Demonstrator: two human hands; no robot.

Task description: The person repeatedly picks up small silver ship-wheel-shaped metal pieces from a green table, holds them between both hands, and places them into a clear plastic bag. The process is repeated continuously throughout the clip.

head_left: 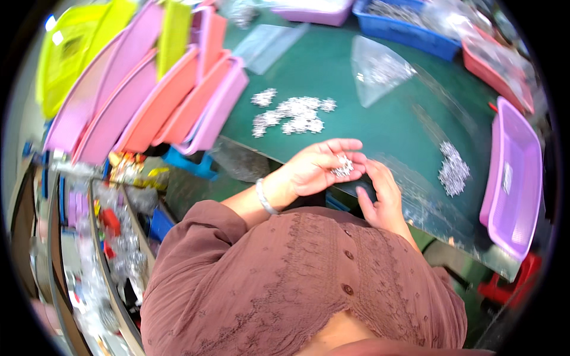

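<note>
My left hand [314, 170], a pale bracelet on its wrist, is turned palm up and cupped over the table's front edge. In its palm and fingers rests a small heap of silvery metal pieces [342, 167], too small to name exactly. Close beside it is my right hand [383, 193], its fingertips at the left hand's fingers and its thumb held apart. I see nothing in the right hand. Beyond the left hand, a loose pile of similar silvery pieces [300, 111] lies on the green tabletop [332, 77]. Another grey metal pile [453, 170] lies to the right.
A clear bag of small parts [380, 70] lies farther back. Stacked purple, orange and lime baskets [160, 89] lean at the left. A purple tray [515, 184] stands at the right edge, and a blue bin [409, 34] at the back. Bins with bagged goods [116, 237] fill the lower left.
</note>
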